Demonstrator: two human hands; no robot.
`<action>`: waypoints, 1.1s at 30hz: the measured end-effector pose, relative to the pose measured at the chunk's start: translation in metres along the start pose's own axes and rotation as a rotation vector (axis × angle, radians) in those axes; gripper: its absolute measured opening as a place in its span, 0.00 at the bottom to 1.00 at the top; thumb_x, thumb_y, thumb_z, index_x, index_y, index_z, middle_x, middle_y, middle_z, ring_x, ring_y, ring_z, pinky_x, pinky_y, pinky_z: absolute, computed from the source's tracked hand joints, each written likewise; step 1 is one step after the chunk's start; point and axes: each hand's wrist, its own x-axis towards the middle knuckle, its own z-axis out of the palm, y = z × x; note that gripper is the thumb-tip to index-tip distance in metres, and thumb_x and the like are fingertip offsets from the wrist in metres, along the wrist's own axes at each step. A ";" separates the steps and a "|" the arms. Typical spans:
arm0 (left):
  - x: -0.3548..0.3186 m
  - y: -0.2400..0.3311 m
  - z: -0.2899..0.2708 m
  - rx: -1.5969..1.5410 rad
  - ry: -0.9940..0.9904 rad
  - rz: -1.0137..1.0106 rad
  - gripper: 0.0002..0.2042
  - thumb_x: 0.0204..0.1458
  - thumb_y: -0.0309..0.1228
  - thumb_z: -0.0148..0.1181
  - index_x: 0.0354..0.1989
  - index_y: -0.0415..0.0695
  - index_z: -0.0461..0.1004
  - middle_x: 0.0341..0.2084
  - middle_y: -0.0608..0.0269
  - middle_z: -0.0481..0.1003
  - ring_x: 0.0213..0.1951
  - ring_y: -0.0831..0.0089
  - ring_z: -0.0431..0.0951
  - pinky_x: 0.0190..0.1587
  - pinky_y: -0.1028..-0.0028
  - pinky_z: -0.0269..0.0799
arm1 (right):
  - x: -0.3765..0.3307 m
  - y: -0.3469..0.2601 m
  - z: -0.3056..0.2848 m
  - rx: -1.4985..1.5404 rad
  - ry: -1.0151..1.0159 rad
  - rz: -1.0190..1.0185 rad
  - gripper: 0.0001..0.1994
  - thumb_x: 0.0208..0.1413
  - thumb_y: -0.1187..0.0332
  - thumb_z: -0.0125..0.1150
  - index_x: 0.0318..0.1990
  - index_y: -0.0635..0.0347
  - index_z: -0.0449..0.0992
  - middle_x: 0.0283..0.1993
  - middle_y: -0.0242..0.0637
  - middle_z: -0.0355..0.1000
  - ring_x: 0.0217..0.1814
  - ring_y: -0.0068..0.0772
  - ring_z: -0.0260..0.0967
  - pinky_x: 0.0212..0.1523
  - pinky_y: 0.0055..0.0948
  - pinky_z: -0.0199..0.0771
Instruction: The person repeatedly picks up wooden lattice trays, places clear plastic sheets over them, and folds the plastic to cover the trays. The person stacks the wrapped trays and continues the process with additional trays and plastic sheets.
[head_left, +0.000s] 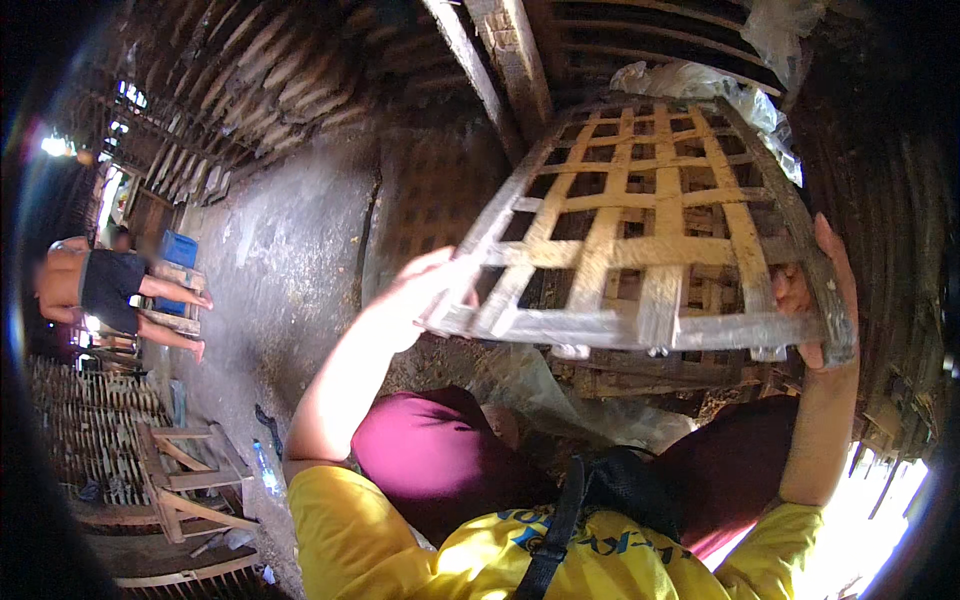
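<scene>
A lattice frame of flat woven slats, probably bamboo or wood, is held up in front of me and tilted, its narrower-looking end farther away. My left hand grips its near left corner, with fingers wrapped round the side rail. At the near right corner, my right hand clasps the dark right rail, fingertips showing through the lattice opening. Below the frame are my bent knees in maroon trousers. Slats showing beneath the near edge may belong to another lattice; I cannot tell.
Crumpled clear plastic lies beyond the frame, and more plastic sheeting is below it. On the left are a wooden stool, a plastic bottle, a blue container and another person. Wooden beams stand at the far side.
</scene>
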 end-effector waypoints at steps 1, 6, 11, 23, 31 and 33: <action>-0.002 0.006 -0.005 0.054 0.047 0.049 0.11 0.53 0.35 0.55 0.39 0.41 0.69 0.31 0.59 0.73 0.27 0.74 0.75 0.26 0.73 0.72 | 0.001 0.000 -0.001 0.043 -0.047 -0.037 0.25 0.53 0.51 0.55 0.51 0.61 0.66 0.40 0.43 0.72 0.24 0.27 0.73 0.23 0.23 0.74; -0.030 0.064 -0.008 -0.566 -0.027 0.161 0.21 0.55 0.44 0.43 0.35 0.34 0.71 0.23 0.50 0.74 0.24 0.60 0.75 0.24 0.63 0.72 | -0.004 0.003 0.005 0.158 -0.292 -0.313 0.28 0.60 0.57 0.45 0.66 0.41 0.45 0.52 0.50 0.65 0.33 0.38 0.75 0.28 0.34 0.82; -0.058 0.114 -0.010 -0.546 -0.242 0.174 0.34 0.55 0.52 0.34 0.51 0.26 0.62 0.35 0.36 0.73 0.33 0.50 0.78 0.37 0.60 0.74 | -0.026 -0.020 0.054 0.549 -0.396 -0.234 0.22 0.64 0.59 0.30 0.66 0.35 0.43 0.44 0.55 0.69 0.25 0.38 0.75 0.21 0.39 0.81; -0.158 0.136 -0.080 -0.425 0.312 0.484 0.28 0.56 0.52 0.32 0.39 0.34 0.66 0.36 0.33 0.72 0.32 0.45 0.77 0.33 0.57 0.78 | -0.058 -0.044 0.159 0.605 -0.629 0.380 0.23 0.57 0.47 0.45 0.35 0.61 0.69 0.25 0.46 0.73 0.24 0.37 0.74 0.20 0.30 0.76; -0.224 0.069 -0.107 -0.056 1.178 0.778 0.31 0.52 0.58 0.42 0.49 0.41 0.66 0.41 0.54 0.71 0.39 0.55 0.73 0.43 0.56 0.70 | -0.046 0.041 0.233 0.543 -0.930 0.641 0.18 0.56 0.57 0.48 0.37 0.67 0.69 0.28 0.46 0.73 0.27 0.33 0.74 0.30 0.25 0.76; -0.229 0.050 -0.086 -0.628 1.129 0.733 0.36 0.50 0.62 0.41 0.55 0.42 0.63 0.43 0.51 0.71 0.43 0.53 0.71 0.48 0.54 0.65 | -0.027 0.074 0.246 0.451 -1.064 0.604 0.19 0.61 0.51 0.41 0.45 0.60 0.61 0.33 0.46 0.71 0.32 0.32 0.73 0.33 0.25 0.75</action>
